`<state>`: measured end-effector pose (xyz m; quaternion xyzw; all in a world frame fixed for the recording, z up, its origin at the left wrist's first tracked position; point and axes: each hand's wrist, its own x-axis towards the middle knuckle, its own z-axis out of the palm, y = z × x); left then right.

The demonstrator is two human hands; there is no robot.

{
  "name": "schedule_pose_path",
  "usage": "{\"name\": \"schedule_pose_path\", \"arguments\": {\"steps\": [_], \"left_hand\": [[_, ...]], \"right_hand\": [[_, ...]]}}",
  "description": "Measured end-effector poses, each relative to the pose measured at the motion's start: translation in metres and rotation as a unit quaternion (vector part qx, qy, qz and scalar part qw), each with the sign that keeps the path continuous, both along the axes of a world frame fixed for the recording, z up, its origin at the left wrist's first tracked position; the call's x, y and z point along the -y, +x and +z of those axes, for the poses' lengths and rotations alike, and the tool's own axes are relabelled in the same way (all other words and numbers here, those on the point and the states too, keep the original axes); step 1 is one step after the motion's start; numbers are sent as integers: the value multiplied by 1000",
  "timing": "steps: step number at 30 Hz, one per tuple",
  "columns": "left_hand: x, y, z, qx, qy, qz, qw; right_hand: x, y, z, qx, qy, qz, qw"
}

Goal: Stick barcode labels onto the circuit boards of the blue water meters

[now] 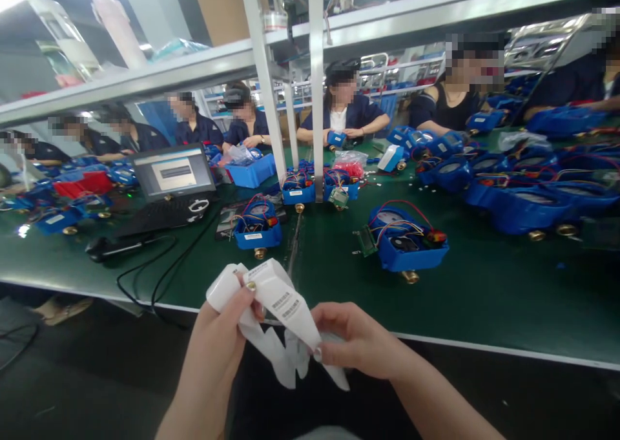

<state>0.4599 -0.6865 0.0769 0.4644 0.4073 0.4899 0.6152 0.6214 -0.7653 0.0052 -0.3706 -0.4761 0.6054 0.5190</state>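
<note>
My left hand (220, 340) and my right hand (356, 340) are both closed on a white strip of barcode labels (278, 298), held in front of me below the edge of the green table (484, 298). The strip loops over my left fingers and hangs down between both hands. On the table just beyond stand two open blue meter units with red and black wires, one ahead (258, 227) and one to the right (407, 238).
An open laptop (172, 181) and a black handheld scanner (104, 246) with trailing cables sit at the left. Many more blue meter units (527, 204) crowd the right and far side. Several people sit working across the table. A metal shelf post (317, 91) rises mid-table.
</note>
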Motion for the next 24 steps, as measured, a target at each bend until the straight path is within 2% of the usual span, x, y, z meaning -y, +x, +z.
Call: {"name": "schedule_pose_path", "arguments": {"steps": [4, 6, 10, 13, 18, 20, 21, 24], "left_hand": [[-2, 0, -2, 19, -2, 21, 1000], [-3, 0, -4, 26, -8, 27, 999], [-9, -6, -3, 48, -11, 44, 998], [-18, -13, 1, 57, 5, 74, 996], [-27, -15, 5, 65, 41, 129, 989], [-27, -14, 3, 72, 44, 130, 988], [-26, -13, 1, 70, 48, 120, 989], [-19, -13, -10, 2, 57, 53, 997]], "right_hand": [[2, -4, 1, -34, -32, 2, 999], [3, -4, 2, -15, -41, 1, 999], [7, 0, 5, 113, -57, 6, 992], [12, 4, 8, 235, -52, 11, 971], [21, 7, 10, 341, -28, -49, 938], [20, 6, 8, 328, -26, -73, 941], [19, 5, 8, 294, -29, -83, 952], [9, 5, 9, 89, -43, -102, 990]]}}
